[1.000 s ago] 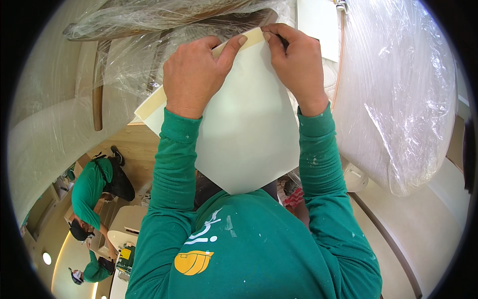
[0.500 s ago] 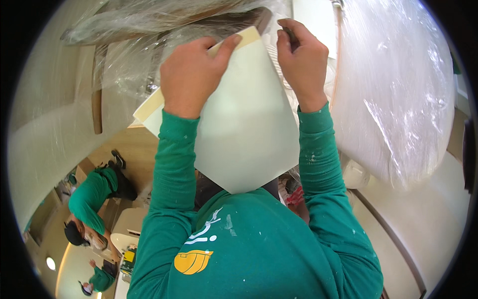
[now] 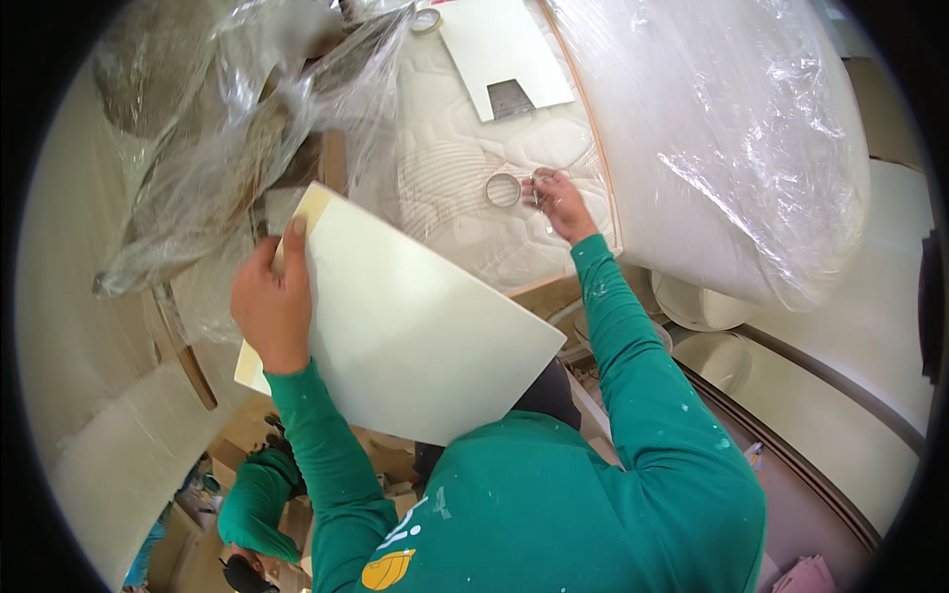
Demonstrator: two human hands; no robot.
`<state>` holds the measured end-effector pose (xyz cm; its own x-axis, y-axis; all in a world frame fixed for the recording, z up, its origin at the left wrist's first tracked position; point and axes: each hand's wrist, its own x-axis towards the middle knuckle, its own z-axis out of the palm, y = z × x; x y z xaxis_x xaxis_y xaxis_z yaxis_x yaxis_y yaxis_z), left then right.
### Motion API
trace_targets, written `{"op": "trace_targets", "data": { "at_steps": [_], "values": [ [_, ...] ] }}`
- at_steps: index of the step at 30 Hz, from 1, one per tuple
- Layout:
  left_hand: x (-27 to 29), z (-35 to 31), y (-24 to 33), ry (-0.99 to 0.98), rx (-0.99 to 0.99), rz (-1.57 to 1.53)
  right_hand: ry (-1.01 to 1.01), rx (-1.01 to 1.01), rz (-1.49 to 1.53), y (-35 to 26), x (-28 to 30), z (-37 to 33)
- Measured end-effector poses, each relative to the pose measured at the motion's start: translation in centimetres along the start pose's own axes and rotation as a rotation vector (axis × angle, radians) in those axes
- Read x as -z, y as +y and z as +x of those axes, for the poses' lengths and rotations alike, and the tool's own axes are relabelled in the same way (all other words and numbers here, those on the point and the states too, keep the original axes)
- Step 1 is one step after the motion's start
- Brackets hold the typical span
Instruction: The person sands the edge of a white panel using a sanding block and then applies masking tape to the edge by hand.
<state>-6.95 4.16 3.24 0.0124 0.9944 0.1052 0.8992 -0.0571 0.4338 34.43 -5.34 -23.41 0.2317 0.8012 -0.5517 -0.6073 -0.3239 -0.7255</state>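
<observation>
My left hand (image 3: pixel 272 306) grips the left edge of a flat white panel (image 3: pixel 415 316), thumb on its face. A pale yellow strip of masking tape (image 3: pixel 315 206) runs along that edge. The panel is tilted, with its near side against my shirt. My right hand (image 3: pixel 560 208) is over the plastic-covered mattress (image 3: pixel 445 168), its fingers curled around a small dark thing too small to name. Just left of those fingertips lies a roll of tape (image 3: pixel 502 190), apart from them as far as I can see.
Another white panel (image 3: pixel 494 49) with a notch lies farther back, beside a second tape roll (image 3: pixel 426 21). Crumpled clear plastic sheeting (image 3: pixel 247 128) covers things at left. A large plastic-wrapped piece (image 3: pixel 741 138) stands at right. A co-worker in green (image 3: pixel 259 509) bends at lower left.
My left hand has brought the panel down and left. My right hand has moved away from the panel's edge, to beside the tape roll on the mattress. The view has shifted.
</observation>
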Motion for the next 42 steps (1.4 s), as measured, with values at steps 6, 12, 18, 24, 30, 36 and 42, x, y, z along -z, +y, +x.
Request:
{"op": "trace_targets", "data": {
  "at_steps": [6,12,18,24,30,36,42],
  "values": [
    [-1.2,0.3,-0.2,-0.004,-0.008,0.011,0.015,0.18,-1.17,6.0,2.3,3.7],
    [-0.9,-0.6,-0.8,0.089,-0.01,0.091,0.078,0.114,-1.732,8.1,4.8,6.0],
    [-1.1,-0.2,0.5,0.156,-0.019,-0.015,0.147,0.266,-1.313,2.1,2.1,6.3],
    [-2.1,-0.1,-1.1,0.107,-0.002,0.008,-0.076,0.833,-0.794,-20.3,-15.3,3.2],
    [-1.4,1.2,-0.2,0.067,-0.089,0.139,-0.56,1.15,-0.337,-41.1,-25.8,-12.4],
    [-0.2,0.7,-0.2,0.03,-0.049,0.09,-0.592,0.613,-0.528,-28.4,-13.3,-19.6],
    [-1.8,0.4,-0.9,0.009,-0.038,0.042,0.115,-0.254,-0.549,-3.7,5.8,-28.5]
  ]
}}
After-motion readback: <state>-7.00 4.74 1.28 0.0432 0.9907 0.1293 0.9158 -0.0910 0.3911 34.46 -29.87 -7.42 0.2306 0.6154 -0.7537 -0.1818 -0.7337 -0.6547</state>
